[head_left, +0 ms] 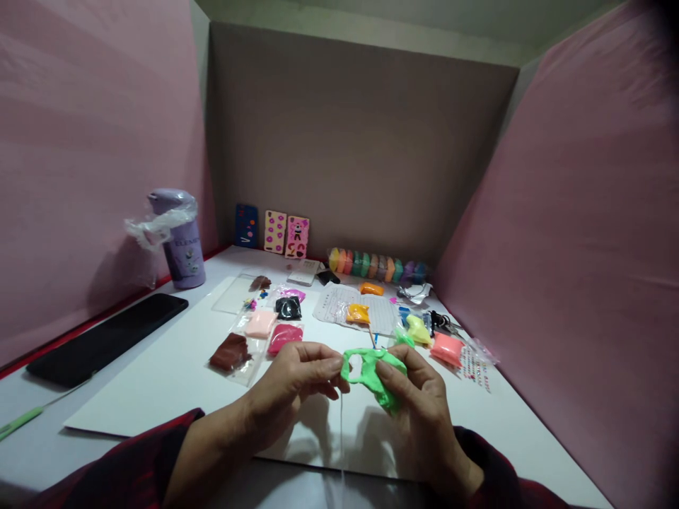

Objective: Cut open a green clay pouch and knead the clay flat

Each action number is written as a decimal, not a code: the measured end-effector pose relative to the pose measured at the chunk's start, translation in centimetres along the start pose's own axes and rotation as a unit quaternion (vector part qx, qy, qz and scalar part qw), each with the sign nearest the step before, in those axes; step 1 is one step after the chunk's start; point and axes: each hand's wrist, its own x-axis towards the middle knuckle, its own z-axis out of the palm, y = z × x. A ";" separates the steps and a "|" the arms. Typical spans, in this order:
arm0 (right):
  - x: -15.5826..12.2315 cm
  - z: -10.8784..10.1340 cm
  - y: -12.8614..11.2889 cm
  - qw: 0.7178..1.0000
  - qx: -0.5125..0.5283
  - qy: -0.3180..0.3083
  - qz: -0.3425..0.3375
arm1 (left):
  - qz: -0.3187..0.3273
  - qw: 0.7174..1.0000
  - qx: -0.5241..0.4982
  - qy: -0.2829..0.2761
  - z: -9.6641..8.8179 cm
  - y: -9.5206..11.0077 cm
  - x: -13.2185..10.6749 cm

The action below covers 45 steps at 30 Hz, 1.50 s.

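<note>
Both hands hold a stretched piece of bright green clay above the white board. My left hand pinches its left end with fingers closed. My right hand grips the right end, where the clay bunches and hangs down. The clay between them is pulled thin, with a gap in it. Just beyond my hands lie small bags of clay: brown, dark pink, pale pink, black, yellow-green, orange and salmon.
A purple bottle with a plastic bag on it stands at the back left. In front of it lies a black phone. Decorated cards and a row of coloured clay packs line the back wall. Pink partitions close both sides.
</note>
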 end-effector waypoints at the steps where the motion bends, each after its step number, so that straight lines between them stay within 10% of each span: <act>1: 0.0 0.0 0.0 1.000 0.003 -0.002 0.001 | -0.002 1.000 0.002 -0.001 0.0 0.0 0.0; 45: -0.4 0.4 -0.2 1.000 -0.004 0.022 -0.019 | -0.023 0.999 0.000 -0.025 0.0 -0.3 0.2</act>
